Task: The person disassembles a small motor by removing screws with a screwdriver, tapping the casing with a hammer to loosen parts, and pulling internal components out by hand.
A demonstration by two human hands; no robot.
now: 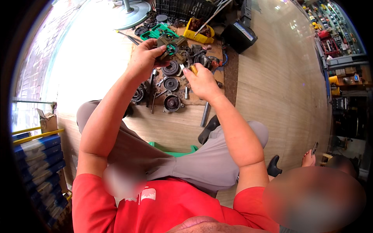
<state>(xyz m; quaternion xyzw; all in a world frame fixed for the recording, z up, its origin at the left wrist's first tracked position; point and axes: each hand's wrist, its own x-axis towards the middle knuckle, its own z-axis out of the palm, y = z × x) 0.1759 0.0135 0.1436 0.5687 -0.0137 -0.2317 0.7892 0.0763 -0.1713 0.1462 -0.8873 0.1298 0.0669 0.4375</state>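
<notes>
My left hand is closed on the edge of a dull brown-green metal part with openings through it, raised above the work board. A small yellow-handled tool with a pale flat end is gripped in my right hand, just below and right of the part. I cannot make out its exact kind. Beneath my hands lie a grooved pulley, a round dark part and a round housing with a central hub. A short metal socket stands near them.
Behind the part are a green tool case, a yellow bin and a black crate. A black battery is at the far right, and a steel tube at the board's near edge. Another person's hand holds a phone.
</notes>
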